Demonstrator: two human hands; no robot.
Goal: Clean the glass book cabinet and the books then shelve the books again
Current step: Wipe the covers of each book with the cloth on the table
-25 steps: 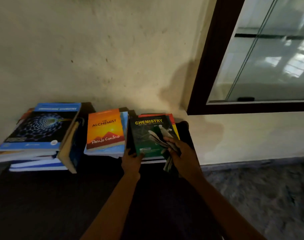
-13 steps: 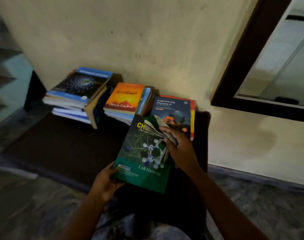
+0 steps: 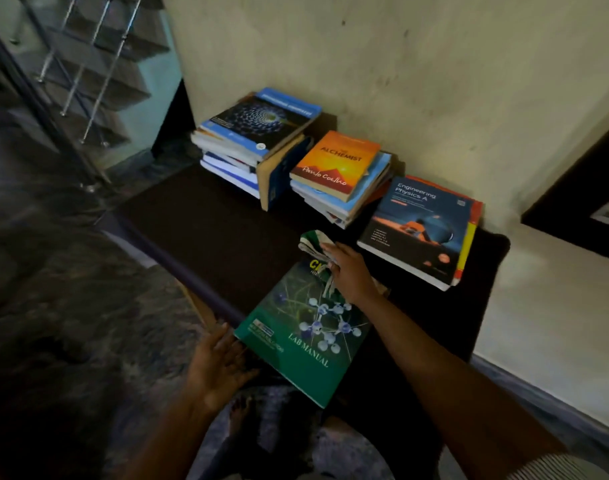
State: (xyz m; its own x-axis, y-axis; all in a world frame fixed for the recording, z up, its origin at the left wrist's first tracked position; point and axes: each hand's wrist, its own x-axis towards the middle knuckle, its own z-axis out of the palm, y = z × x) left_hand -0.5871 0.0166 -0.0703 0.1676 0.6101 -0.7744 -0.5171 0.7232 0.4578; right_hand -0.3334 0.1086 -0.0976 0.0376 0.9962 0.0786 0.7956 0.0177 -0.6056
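Observation:
A green chemistry lab manual [image 3: 306, 337] is lifted off the dark mat, near me. My left hand [image 3: 220, 365] holds its near left corner from below, fingers under the cover. My right hand [image 3: 348, 271] grips a bunched green and white cloth [image 3: 313, 245] and presses it on the top of the cover. Behind, three piles of books lie on the mat [image 3: 209, 220]: a blue-covered pile [image 3: 258, 133] at left, an orange novel [image 3: 337, 164] on the middle pile, a physics textbook [image 3: 421, 226] at right.
The piles stand against a cream wall [image 3: 400, 64]. The dark frame of the cabinet [image 3: 580, 199] shows at the right edge. A staircase with metal railing [image 3: 88, 71] is at far left. Dark mottled floor [image 3: 71, 289] lies left of the mat.
The green manual came off the right pile and moved toward me, uncovering the physics textbook. My right hand with the cloth stayed on its cover. The view swung left and down.

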